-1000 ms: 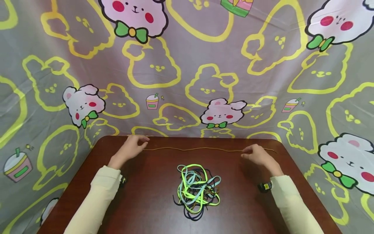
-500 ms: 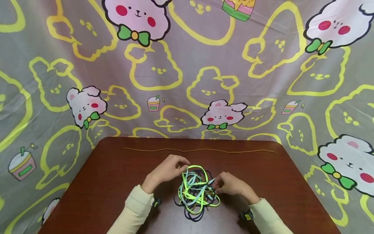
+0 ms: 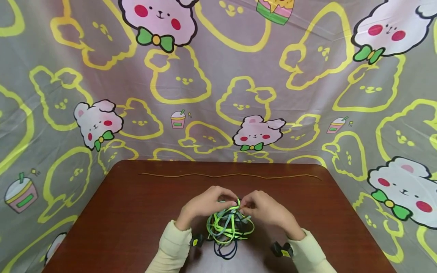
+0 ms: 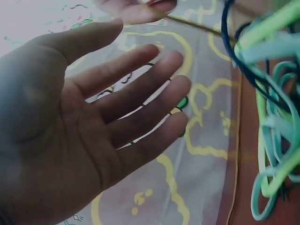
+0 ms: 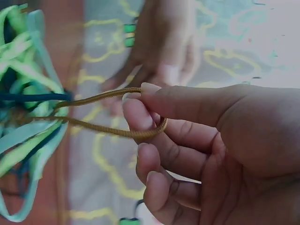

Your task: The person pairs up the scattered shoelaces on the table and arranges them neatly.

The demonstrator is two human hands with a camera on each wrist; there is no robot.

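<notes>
- Cord loop [image 5: 101, 129], brown, is pinched by right hand [image 3: 268, 208]; both strands run into tangle [image 3: 232, 225] on table [image 3: 143, 220].
- Left hand [image 4: 89, 122] spread, nothing held.
- Tangle could be tightened if loop is yanked while snagged.

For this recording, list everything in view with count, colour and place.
Table: 1, reddish-brown, lower half of the head view
Printed cloth: sheet count unclear, grey with yellow outlines and white animals, behind and beside the table
Long cord: 1, brown, stretched near the table's far edge
Tangle of cords: cord count unclear, yellow-green, light blue, navy, brown, mid-table
Cord loop: 1, brown, extending from the tangle
Sleeves: 2, pale green, on the forearms
Wrist devices: 2, black, at the wrists
Left hand: 1, bare, near the tangle
Right hand: 1, bare, pinching the loop
</notes>
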